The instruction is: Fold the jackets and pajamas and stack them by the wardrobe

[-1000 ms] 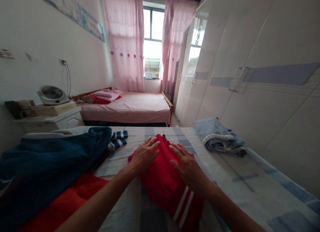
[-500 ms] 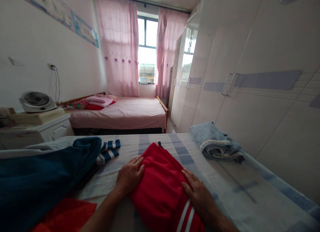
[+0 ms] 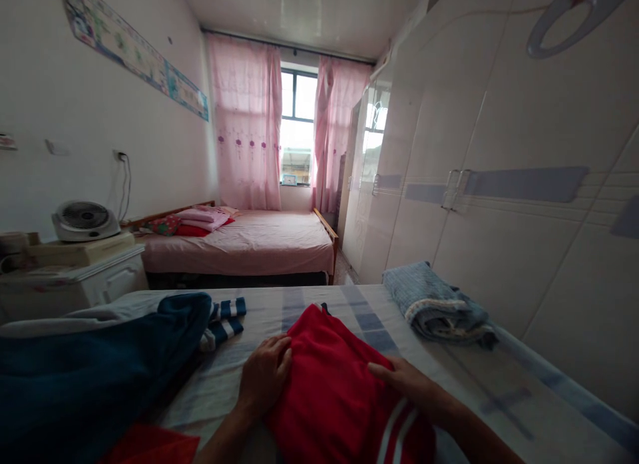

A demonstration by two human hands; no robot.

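Observation:
A folded red garment point(image 3: 332, 384) with two white stripes near its lower right lies on the bed in front of me. My left hand point(image 3: 264, 374) is at its left edge, fingers curled against the cloth. On the opposite edge, my right hand point(image 3: 412, 384) grips the fabric with the thumb on top; its other fingers are hidden beneath. To the left lies a dark teal garment point(image 3: 100, 364) with striped cuffs point(image 3: 228, 317) beside it. Some orange-red cloth point(image 3: 154, 444) shows at the lower left.
A folded blue-grey cloth point(image 3: 436, 304) sits at the right of the patterned sheet point(image 3: 464, 371). White wardrobes point(image 3: 499, 251) line the right side. Farther off stands a pink-covered bed point(image 3: 259, 241). A fan point(image 3: 86, 219) rests on boxes atop a white cabinet point(image 3: 117, 274) at the left.
My view has tilted up, so everything sits lower. My right hand has gone from lying on the red garment to gripping its edge, which spreads slightly rightward. My left fingers have curled more.

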